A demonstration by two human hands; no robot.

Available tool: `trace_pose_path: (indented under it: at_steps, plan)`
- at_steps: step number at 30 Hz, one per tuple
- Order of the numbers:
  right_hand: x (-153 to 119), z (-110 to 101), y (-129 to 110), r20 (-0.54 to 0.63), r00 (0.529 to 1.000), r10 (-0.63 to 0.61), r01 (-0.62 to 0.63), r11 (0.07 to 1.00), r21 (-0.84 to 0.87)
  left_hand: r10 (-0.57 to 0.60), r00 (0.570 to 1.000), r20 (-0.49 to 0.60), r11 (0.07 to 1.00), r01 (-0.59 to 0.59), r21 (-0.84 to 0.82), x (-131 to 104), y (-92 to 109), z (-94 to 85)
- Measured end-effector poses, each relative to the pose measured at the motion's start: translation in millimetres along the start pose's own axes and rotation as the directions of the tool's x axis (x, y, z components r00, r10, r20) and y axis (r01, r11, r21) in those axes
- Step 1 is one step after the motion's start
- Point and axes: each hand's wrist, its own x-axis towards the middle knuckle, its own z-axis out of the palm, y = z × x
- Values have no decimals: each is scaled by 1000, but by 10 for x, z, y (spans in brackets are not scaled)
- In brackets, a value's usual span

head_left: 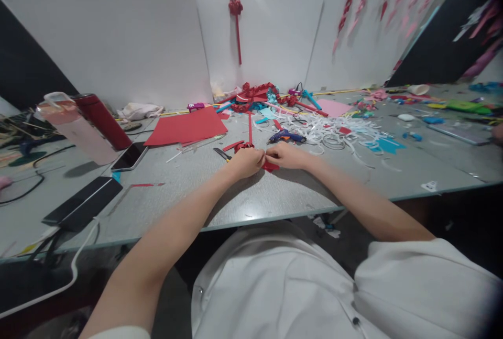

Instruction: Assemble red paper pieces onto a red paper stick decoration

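Close together near the middle of the grey table, my left hand (248, 162) and my right hand (283, 155) have their fingers closed on a small red paper piece (270, 166), which shows between and below the fingertips. Just behind my left hand lies a red paper ornament (243, 145) with a long thin red stem (250, 128). A yellow-and-black cutter (222, 154) rests left of my left hand. Behind my right hand is a blue glue gun (286, 136).
Red sheets (186, 127) lie at back left, near a phone (129, 156), a pink bottle (80, 132), a red flask (102, 121) and a black case (83, 203). White paper strips (334, 132) spread to the right. White boards (267, 35) stand behind.
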Motion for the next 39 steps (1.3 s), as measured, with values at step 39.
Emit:
trace_pose_path:
  at_steps: [39]
  plan:
    - [18, 24, 81, -200, 980, -18, 20, 1000, 7, -9, 993, -115, 1000, 6, -25, 21, -123, 92]
